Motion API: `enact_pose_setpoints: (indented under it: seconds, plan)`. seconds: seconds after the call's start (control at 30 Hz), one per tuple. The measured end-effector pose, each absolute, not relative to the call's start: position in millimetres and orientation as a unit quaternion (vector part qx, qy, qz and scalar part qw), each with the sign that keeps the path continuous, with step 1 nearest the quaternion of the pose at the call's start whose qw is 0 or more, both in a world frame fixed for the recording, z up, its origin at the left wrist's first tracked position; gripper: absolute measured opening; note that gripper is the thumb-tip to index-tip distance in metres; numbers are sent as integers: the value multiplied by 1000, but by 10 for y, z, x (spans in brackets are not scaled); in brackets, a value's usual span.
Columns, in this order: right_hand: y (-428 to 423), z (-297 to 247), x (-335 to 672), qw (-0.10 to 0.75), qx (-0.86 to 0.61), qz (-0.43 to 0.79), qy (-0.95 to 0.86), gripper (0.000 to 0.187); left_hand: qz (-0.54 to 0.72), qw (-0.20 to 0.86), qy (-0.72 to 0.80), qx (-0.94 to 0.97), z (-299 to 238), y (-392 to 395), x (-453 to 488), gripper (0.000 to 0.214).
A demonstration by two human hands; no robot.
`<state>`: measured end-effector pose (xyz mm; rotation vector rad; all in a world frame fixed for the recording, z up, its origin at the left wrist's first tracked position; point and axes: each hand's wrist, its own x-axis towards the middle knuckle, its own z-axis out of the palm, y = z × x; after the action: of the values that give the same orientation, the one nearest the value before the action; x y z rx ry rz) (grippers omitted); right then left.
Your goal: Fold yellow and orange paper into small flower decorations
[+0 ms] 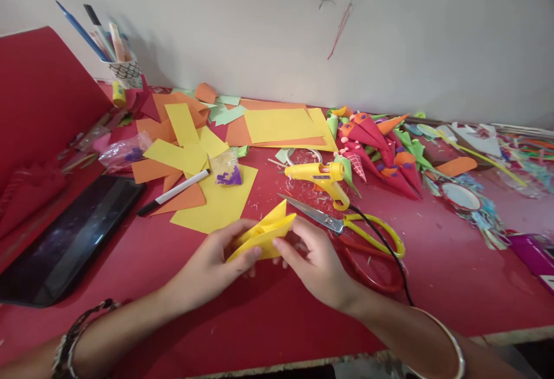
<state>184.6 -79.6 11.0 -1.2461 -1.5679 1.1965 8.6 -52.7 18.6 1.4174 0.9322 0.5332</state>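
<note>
A folded yellow paper boat (264, 237) with pointed ends is held between both hands, above the front of the red table. My left hand (223, 252) grips its left end, thumb along the near side. At the right end, my right hand (318, 261) pinches the paper between thumb and fingers; some fingertips are hidden behind it. Just beyond the right hand lie scissors (341, 226) with one yellow and one red handle. A yellow hot glue gun (318, 177) rests behind them, its black cord running toward the front right.
At left lie a black phone (73, 235) and a white marker (182, 188). Yellow sheets (281, 125) and orange scraps spread behind. Colourful paper cones (381, 148) pile up at back right. A pen cup (125, 72) stands by the wall. The table's front edge (367, 356) shows below.
</note>
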Motion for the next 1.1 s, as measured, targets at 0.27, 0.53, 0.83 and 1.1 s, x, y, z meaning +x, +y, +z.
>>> enact_pose_setpoints:
  seconds: [0.27,0.53,0.83,1.1]
  plan:
    - [-759,134,1861,423,-486,538,-544,9,143,708,368,585,226,-500,102,27]
    - [-793,145,1814,427,-436,571,-549,8,168,764,373,500,259,-589,174,29]
    - [-817,143,1790,423,-464,586,-513,12,195,781,359,472,255,-694,235,24]
    - [-830,133,1798,405,-472,549,-558,12,208,743,363,523,234,-703,212,23]
